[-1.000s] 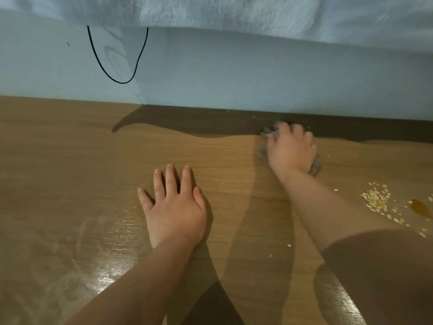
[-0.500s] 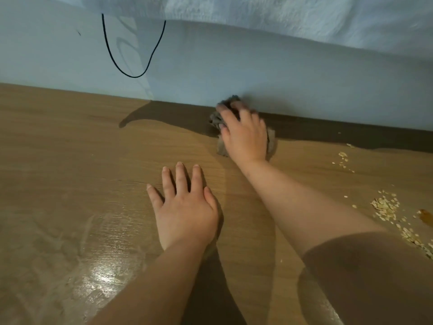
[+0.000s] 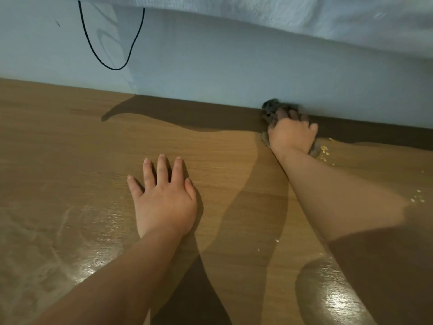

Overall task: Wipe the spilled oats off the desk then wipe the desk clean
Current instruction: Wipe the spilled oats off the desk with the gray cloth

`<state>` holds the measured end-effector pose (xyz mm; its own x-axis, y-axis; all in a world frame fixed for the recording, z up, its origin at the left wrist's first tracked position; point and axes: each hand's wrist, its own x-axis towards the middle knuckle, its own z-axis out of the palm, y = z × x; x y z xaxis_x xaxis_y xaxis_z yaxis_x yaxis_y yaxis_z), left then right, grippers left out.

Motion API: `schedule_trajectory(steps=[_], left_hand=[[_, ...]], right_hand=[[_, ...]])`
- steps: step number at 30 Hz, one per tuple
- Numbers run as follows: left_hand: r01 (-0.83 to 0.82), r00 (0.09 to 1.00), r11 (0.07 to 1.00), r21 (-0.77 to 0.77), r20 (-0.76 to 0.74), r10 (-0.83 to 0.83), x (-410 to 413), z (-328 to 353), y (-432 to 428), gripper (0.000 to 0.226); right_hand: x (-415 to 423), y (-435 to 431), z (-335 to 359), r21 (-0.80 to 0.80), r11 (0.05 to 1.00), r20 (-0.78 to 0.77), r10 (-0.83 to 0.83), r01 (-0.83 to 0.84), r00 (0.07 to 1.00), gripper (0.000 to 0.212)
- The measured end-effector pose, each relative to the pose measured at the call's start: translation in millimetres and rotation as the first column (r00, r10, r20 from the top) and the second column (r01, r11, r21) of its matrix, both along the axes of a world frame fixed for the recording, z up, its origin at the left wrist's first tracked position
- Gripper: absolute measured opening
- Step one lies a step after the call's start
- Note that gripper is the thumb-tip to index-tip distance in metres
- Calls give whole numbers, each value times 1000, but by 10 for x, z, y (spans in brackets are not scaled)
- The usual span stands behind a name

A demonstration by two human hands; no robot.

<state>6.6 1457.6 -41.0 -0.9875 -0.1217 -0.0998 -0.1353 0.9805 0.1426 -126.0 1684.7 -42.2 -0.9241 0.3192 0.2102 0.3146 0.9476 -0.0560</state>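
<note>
While the left hand point(image 3: 164, 202) lies flat on the brown wooden surface point(image 3: 70, 148) with its fingers straight and spread, the right hand point(image 3: 291, 134) reaches far back to where the surface meets the pale blue wall point(image 3: 210, 66). Its fingers curl over a bunched gray cloth point(image 3: 271, 107) and hold it down. A few oats point(image 3: 324, 151) lie just beside the cloth on its right, and more small bits sit farther right, near the forearm. Shiny wet streaks show on the near left part of the surface. A thin black cord point(image 3: 112, 66) hangs in a loop on the wall.
</note>
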Motion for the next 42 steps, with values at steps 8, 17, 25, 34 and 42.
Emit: schedule_trajectory(steps=[8, 17, 25, 34, 42], left_hand=[[-3, 1000, 1000, -13, -31, 3, -4, -22, 1, 55], [22, 999, 1000, -7, -34, -23, 12, 29, 2, 52], [256, 954, 967, -3, -161, -253, 155, -9, 47, 46], [368, 924, 930, -2, -110, -366, 548, 5, 65, 48], [400, 916, 916, -15, -23, -400, 794, 2, 46, 52]], right_hand=[[725, 270, -10, -37, 999, -70, 30, -32, 997, 41], [1735, 156, 74, -107, 962, -25, 249, -250, 968, 32], [2676, -159, 82, -255, 789, -72, 560, -558, 825, 30], [2602, -191, 92, -310, 913, -142, 233, -266, 962, 44], [2809, -289, 145, -122, 851, 155, 524, -511, 837, 54]])
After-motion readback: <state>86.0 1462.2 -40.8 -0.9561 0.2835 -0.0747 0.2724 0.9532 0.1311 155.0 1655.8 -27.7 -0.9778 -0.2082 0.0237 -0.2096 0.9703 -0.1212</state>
